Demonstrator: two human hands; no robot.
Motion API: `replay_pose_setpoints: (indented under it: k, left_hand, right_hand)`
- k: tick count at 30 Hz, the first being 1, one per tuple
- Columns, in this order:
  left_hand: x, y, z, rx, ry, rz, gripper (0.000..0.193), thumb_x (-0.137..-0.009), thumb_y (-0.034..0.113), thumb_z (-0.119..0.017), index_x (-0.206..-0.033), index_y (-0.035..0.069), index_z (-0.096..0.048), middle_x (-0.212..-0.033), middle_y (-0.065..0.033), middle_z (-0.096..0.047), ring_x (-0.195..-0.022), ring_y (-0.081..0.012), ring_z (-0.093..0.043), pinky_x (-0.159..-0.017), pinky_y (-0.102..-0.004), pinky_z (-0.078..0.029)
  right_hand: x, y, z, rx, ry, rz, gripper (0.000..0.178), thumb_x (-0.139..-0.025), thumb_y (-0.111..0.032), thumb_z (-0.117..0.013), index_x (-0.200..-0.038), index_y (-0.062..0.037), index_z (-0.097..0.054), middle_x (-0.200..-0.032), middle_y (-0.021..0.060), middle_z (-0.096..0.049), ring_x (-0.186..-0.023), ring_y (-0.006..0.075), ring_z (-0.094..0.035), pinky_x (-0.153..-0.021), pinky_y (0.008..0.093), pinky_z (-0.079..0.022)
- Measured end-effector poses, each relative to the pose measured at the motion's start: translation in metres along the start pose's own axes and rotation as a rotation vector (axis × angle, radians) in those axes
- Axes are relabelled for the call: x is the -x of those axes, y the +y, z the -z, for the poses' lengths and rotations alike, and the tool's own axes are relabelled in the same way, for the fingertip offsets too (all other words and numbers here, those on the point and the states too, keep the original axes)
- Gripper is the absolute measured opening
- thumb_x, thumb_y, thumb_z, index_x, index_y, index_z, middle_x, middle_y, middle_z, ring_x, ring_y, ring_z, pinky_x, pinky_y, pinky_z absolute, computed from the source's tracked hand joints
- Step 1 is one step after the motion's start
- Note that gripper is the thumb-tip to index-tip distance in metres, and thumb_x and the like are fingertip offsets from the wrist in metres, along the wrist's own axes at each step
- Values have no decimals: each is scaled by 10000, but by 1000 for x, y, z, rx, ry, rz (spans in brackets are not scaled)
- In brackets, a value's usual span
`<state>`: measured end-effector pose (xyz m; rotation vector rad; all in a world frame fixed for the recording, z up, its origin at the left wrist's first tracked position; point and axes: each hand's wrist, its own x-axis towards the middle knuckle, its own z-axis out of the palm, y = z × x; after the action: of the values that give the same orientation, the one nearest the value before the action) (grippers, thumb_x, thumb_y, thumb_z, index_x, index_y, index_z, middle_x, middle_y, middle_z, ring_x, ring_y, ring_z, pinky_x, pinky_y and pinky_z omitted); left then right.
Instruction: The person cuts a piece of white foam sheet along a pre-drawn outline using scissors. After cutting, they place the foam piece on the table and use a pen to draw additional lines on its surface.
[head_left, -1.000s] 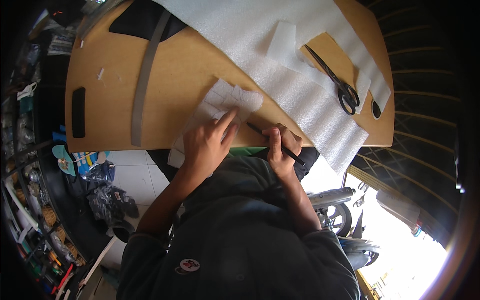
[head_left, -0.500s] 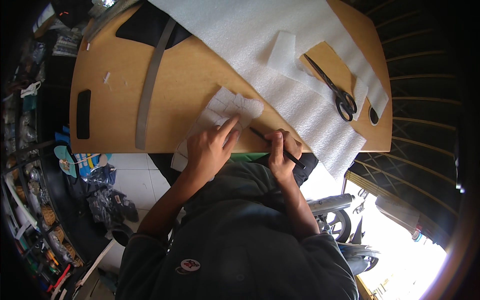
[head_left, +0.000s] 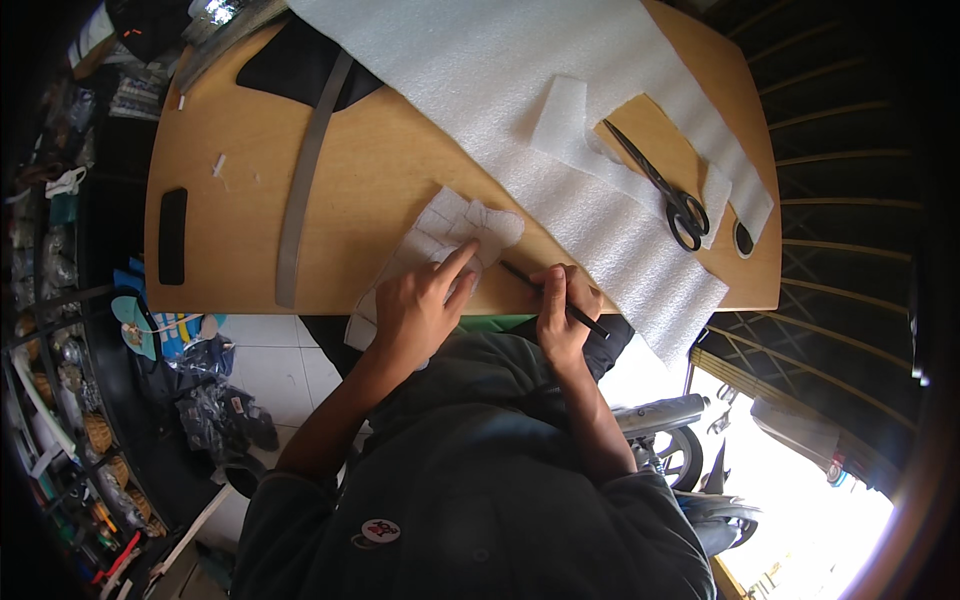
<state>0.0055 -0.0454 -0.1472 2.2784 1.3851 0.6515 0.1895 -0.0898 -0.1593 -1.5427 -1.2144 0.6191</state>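
Observation:
My left hand lies on a white sheet with thin drawn lines, index finger stretched out and pressing near its rounded right end. Part of the sheet is hidden under the hand, and its lower end hangs over the table's front edge. My right hand grips a slim black pen-like tool. Its tip points up and left toward the sheet, just off the sheet's right side. Whether it is a pen or another marking tool I cannot tell.
White foam sheeting runs diagonally across the wooden table. Black-handled scissors rest on it at the right. A grey strip, a black piece and a small black bar lie leftward. Crowded shelves stand left.
The whole view has shifted slightly, with the table appearing a little lower. Both hands keep nearly the same pose, the left on the sheet and the right around the black tool.

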Motion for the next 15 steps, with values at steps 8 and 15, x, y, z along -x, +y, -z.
replay_pose_setpoints:
  k: [8, 15]
  left_hand:
    - [0, 0, 3, -9, -47, -4, 326, -909, 247, -645, -1221, 154, -635, -600, -69, -599, -488, -255, -584, -460, -385, -442]
    - [-2, -6, 16, 11, -197, -102, 363, -903, 230, -642, -1256, 154, -607, -607, -82, -605, -513, -270, -594, -484, -388, -460]
  right_hand:
    - [-12, 8, 7, -110, -62, 22, 280, -972, -161, -572, -768, 10, -658, -617, 107, -617, -511, 186, -577, -514, 295, -436]
    - [-30, 0, 4, -85, -114, 161, 246, -960, -91, -563, -753, 20, -637, -621, 87, -600, -519, 141, -548, -512, 275, -415]
